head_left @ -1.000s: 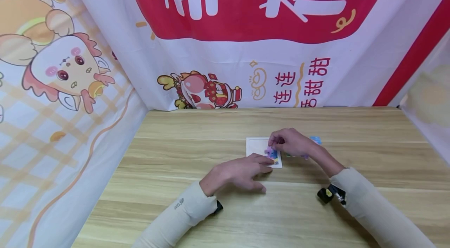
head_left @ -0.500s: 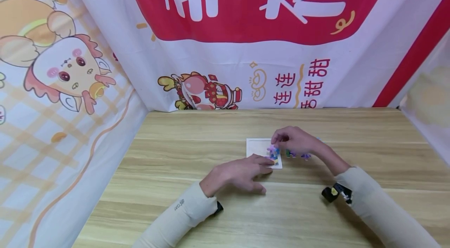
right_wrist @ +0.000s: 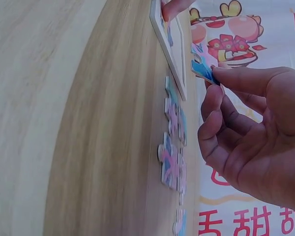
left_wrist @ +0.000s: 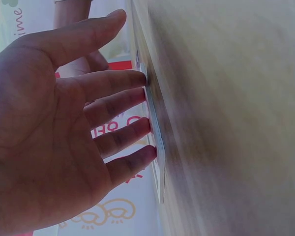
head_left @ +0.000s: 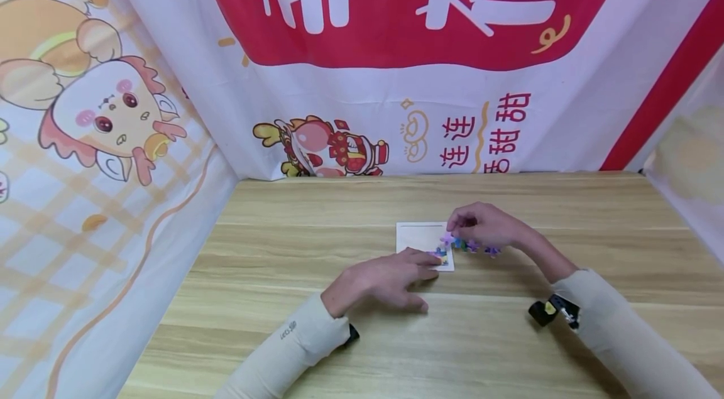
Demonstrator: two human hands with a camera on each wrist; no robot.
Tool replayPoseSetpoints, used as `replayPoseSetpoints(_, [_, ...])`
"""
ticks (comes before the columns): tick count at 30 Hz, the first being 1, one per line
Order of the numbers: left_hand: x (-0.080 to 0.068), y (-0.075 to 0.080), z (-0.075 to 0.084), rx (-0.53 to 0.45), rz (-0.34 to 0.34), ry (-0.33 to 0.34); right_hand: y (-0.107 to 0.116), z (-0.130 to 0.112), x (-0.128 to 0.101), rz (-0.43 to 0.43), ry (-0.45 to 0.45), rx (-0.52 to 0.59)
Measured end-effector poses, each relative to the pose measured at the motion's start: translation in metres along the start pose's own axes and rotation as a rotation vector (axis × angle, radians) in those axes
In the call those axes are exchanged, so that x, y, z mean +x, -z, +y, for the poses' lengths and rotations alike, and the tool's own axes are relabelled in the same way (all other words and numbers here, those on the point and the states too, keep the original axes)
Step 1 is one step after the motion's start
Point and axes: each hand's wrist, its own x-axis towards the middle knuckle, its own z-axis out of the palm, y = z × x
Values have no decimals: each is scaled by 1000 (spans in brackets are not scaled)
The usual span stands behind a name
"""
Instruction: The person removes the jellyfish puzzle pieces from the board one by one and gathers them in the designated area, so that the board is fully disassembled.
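Left hand [head_left: 384,276] flat on the bench [head_left: 317,336], fingers straight and spread, fingertips [left_wrist: 146,101] pressing the near edge of the white puzzle tray [head_left: 415,237]. It grips nothing, only pins the tray down.

Right hand [head_left: 483,227] pinches one puzzle piece [right_wrist: 202,66] between thumb and index tip, other fingers loosely curled. The piece is blue and pink, tilted, held just above the tray's right edge and not seated. In the head view it shows just left of the right fingers [head_left: 449,239].

One piece already seated [head_left: 442,256] in the tray's near right corner, touching the left fingertips.

Loose pieces [right_wrist: 173,147] lie in a row on the bench just right of the tray, under the right hand.

Banner backdrop [head_left: 396,41] behind the bench.
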Motion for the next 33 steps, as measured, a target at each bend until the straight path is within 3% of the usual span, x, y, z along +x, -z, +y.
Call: replayPoseSetpoints(33, [2, 0, -2, -25, -12, 4, 22, 29, -31, 26, -115, 30])
